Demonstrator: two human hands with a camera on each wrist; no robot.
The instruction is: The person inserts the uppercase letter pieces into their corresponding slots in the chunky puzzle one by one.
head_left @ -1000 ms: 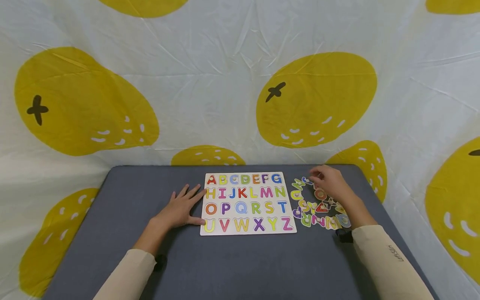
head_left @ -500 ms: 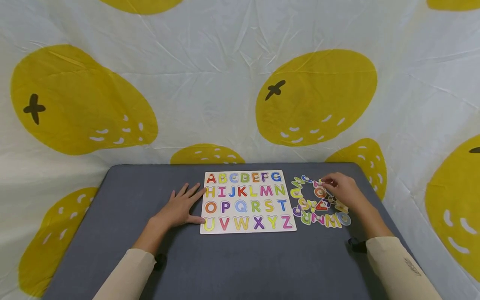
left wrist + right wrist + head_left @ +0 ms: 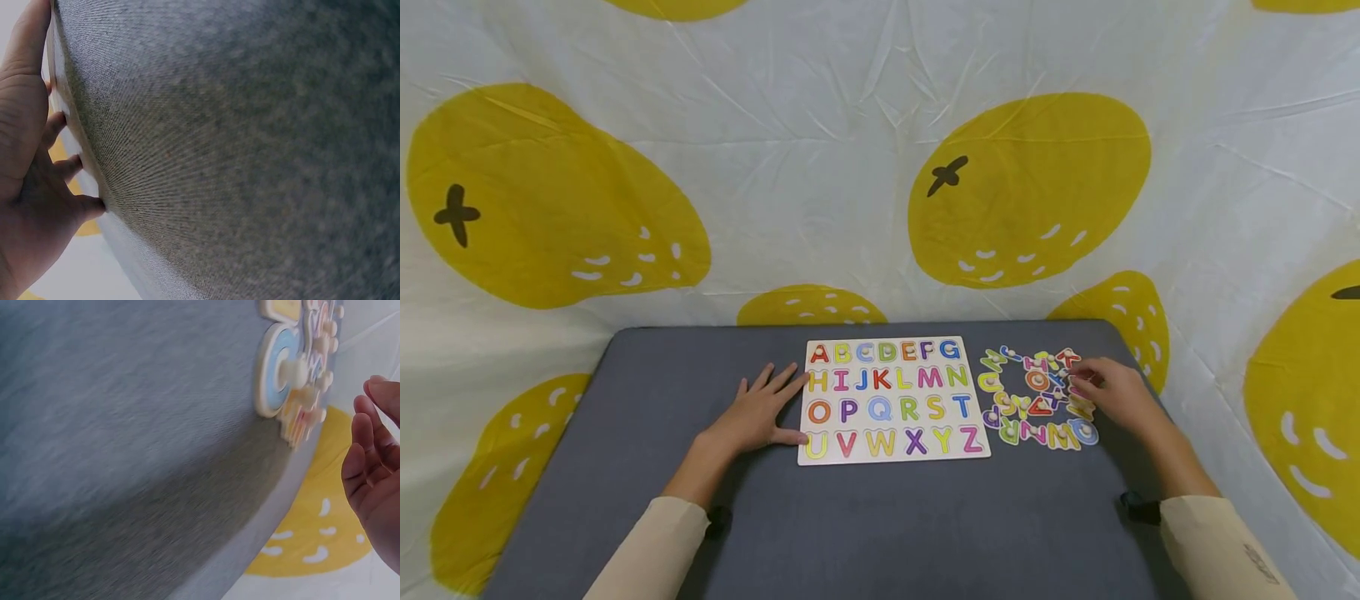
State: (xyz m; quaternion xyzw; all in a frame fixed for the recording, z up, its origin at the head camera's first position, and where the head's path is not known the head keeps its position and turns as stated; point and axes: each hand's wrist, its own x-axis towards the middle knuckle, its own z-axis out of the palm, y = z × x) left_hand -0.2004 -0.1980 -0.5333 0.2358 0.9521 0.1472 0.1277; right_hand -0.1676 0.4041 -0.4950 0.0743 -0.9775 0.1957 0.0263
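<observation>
A white alphabet puzzle board (image 3: 891, 457) lies on the dark table in the head view, with knobs showing on its top row, A to G. My left hand (image 3: 758, 414) rests flat beside it, fingers spread, thumb and fingertips at its left edge. To the board's right is a loose cluster of knobbed letter pieces, among them an orange O (image 3: 1037, 381), a red K (image 3: 1067, 358) and a light blue Q (image 3: 270, 381). My right hand (image 3: 1112, 393) hovers at the cluster's right side, fingers loosely bent; in the right wrist view nothing shows between them.
The grey cloth-covered table (image 3: 880, 533) ends at a back edge just behind the board. A white curtain with yellow fruit prints (image 3: 1030, 192) hangs behind and on both sides. A dark wrist device (image 3: 1140, 508) sits below the right wrist.
My right hand has moved from the back of the letter cluster to its right side, uncovering the red K and pieces near it. My left hand stays at the board's edge.
</observation>
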